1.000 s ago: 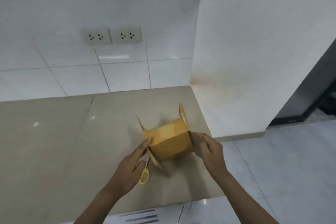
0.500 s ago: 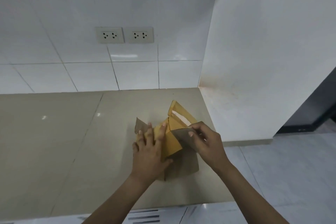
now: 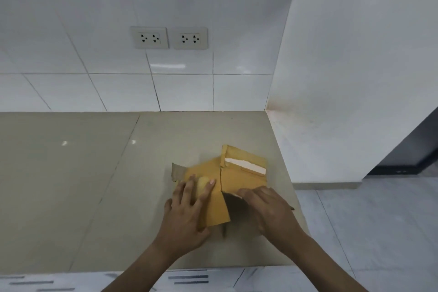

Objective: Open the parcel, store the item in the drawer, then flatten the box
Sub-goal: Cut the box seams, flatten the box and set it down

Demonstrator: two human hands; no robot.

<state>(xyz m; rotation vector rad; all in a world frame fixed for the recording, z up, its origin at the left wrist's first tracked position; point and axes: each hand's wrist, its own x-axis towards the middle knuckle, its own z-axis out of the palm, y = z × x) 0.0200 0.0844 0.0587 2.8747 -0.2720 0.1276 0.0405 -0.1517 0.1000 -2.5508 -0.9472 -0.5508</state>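
A yellow-brown cardboard box (image 3: 239, 178) lies collapsed and nearly flat on the beige counter (image 3: 94, 185), near its right end. A strip of white torn tape shows on its far panel, and a grey flap sticks out at its left. My left hand (image 3: 187, 216) rests palm down on the left part of the box with its fingers spread. My right hand (image 3: 270, 211) lies over the dark near-right flap, fingers curled on its edge. The item from the parcel is not in view.
Two double wall sockets (image 3: 151, 37) sit in the white tiled wall behind the counter. A white side wall (image 3: 343, 78) borders the counter's right end. White drawer fronts with dark handles (image 3: 189, 278) run below the front edge. Grey floor tiles (image 3: 379, 232) lie to the right.
The box has gone from standing open to collapsed nearly flat. My left hand moved onto it and pressed down. The yellow-handled scissors near my left hand are no longer in sight.
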